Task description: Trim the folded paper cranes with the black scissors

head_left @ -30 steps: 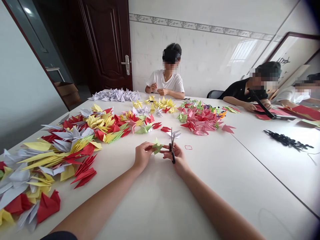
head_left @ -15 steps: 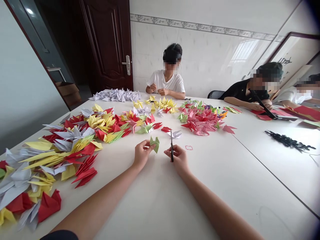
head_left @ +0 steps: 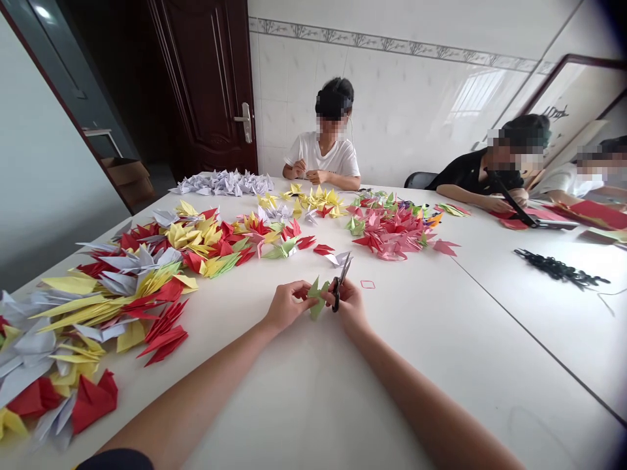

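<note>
A light green folded paper crane (head_left: 317, 299) is pinched between the fingers of my left hand (head_left: 289, 305), above the table. My right hand (head_left: 351, 307) is closed round a pair of scissors (head_left: 345, 269) with black handles, blades pointing up and away from me. Its fingertips are at the crane's right side and seem to touch it. Just beyond the hands a white paper crane (head_left: 339, 259) lies on the table, with a red folded piece (head_left: 323, 249) to its left.
Mixed red, yellow and white folded paper (head_left: 147, 281) covers the table's left side. Pink cranes (head_left: 392, 232) lie ahead, white ones (head_left: 225, 184) at the far left. Black cord-like pieces (head_left: 558, 266) lie right. Several people sit round the table, one (head_left: 323, 156) opposite me.
My hands have come together. The green crane has moved right and slightly nearer me, my right fingers have reached it, and the scissors have tilted to the right.
</note>
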Motion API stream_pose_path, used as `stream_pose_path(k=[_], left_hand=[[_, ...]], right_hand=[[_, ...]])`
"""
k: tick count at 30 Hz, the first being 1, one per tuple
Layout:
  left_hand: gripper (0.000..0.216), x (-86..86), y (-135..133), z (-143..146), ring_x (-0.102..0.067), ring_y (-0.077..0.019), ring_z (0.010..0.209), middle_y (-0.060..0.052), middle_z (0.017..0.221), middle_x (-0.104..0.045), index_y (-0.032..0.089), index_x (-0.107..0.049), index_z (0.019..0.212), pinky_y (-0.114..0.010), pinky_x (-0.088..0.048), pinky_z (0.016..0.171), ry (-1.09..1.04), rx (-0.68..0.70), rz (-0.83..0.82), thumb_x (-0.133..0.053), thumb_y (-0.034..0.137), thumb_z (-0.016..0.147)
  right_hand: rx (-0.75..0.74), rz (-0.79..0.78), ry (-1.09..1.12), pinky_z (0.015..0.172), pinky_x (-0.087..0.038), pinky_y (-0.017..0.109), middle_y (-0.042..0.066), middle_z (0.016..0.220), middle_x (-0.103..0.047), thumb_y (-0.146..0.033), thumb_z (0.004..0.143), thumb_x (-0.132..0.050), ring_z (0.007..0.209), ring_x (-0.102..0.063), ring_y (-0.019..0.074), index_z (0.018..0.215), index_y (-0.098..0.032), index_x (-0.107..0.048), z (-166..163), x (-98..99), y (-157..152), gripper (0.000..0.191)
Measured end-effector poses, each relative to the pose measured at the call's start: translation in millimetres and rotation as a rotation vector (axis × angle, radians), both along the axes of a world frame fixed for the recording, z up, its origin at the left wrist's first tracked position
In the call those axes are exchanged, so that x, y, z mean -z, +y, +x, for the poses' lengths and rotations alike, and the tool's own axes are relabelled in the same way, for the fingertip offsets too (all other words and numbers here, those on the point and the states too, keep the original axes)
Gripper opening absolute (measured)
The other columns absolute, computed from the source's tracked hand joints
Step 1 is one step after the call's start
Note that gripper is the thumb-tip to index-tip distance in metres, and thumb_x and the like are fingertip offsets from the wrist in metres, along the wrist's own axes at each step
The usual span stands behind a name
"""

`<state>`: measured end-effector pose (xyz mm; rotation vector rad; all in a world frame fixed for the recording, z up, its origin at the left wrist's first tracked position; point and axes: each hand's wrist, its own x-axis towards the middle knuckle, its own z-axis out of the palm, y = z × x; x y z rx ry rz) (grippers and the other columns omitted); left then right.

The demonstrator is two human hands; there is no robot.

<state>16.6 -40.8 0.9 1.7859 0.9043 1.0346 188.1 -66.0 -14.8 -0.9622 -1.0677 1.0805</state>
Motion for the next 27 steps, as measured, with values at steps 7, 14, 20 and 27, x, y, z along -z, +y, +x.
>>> stream_pose_path(k=[7, 14, 20, 27], left_hand=[[0.03, -2.7, -0.6, -0.4, -0.055, -0.0163, 0.075, -0.001, 0.074, -0.064, 0.018, -0.069, 0.075, -0.029, -0.039, 0.076, -0.02, -0.017, 0.111, -0.065, 0.045, 0.087], [0.035, -3.9, 0.6, -0.3, -0.053, -0.0163, 0.073, -0.001, 0.071, -0.061, 0.017, -0.067, 0.069, -0.029, -0.04, 0.076, -0.134, 0.031, -0.047, -0.07, 0.05, 0.081], [0.03, -0.2, 2.2, 1.5, -0.056, -0.0177, 0.076, -0.004, 0.077, -0.065, 0.019, -0.071, 0.074, -0.03, -0.042, 0.075, -0.116, -0.029, 0.032, -0.07, 0.048, 0.082], [0.017, 8.1, 10.1, -2.9, -0.057, -0.0161, 0.078, -0.003, 0.086, -0.06, 0.023, -0.075, 0.083, -0.027, -0.046, 0.071, -0.189, -0.382, 0.139, -0.071, 0.039, 0.08]], right_hand=[[0.018, 0.034, -0.029, 0.054, -0.036, 0.024, -0.004, 0.069, -0.057, -0.026, 0.068, -0.079, 0.058, -0.046, 0.0094, 0.075, -0.02, -0.054, -4.4, -2.9, -6.2, 0.027], [-0.044, -0.013, 0.09, 0.054, -0.035, 0.023, -0.006, 0.066, -0.052, -0.021, 0.064, -0.079, 0.055, -0.043, 0.0074, 0.074, -0.019, -0.053, -4.4, -5.2, -6.1, 0.028], [0.0, 0.018, 0.034, 0.054, -0.039, 0.023, -0.005, 0.069, -0.055, -0.026, 0.066, -0.081, 0.056, -0.047, 0.0081, 0.076, -0.02, -0.053, -4.7, -6.3, -6.2, 0.03], [0.072, 0.059, -0.089, 0.06, -0.049, 0.028, 0.002, 0.092, -0.068, -0.037, 0.076, -0.077, 0.07, -0.065, 0.015, 0.093, -0.023, -0.048, -1.9, -8.2, -8.9, 0.037]])
